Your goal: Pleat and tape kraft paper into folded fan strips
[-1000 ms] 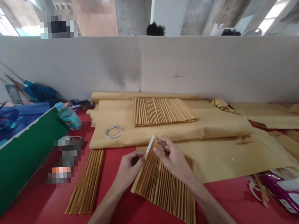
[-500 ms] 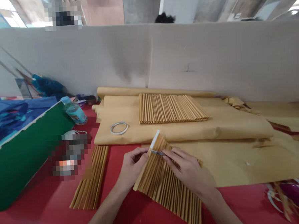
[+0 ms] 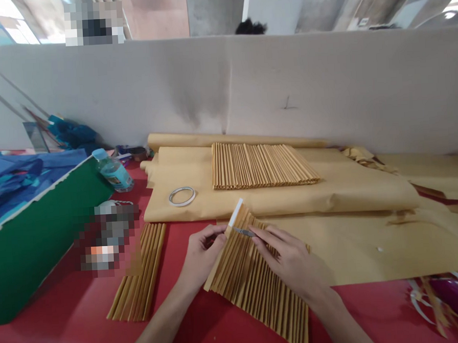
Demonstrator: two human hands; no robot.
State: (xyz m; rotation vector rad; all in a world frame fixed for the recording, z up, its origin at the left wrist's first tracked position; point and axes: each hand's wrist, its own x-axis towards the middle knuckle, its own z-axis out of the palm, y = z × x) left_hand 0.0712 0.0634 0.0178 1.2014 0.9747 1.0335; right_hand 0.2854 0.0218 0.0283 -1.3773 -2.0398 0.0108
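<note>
Pleated paper [image 3: 258, 282] in hand
Left hand [image 3: 205, 250] pinches its edge; right hand [image 3: 289, 253] grips a metal tool [image 3: 244, 232], perhaps tweezers.

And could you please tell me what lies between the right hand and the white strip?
In the head view, the slim metal tool held by the right hand lies between it and the white strip, over the pleated paper.

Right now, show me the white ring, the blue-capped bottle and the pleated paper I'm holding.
White ring [image 3: 182, 204]: head view, on its near rim.
Blue-capped bottle [image 3: 117, 176]: head view, on its label.
Held pleated paper [image 3: 253, 275]: head view, amid its folds.
</note>
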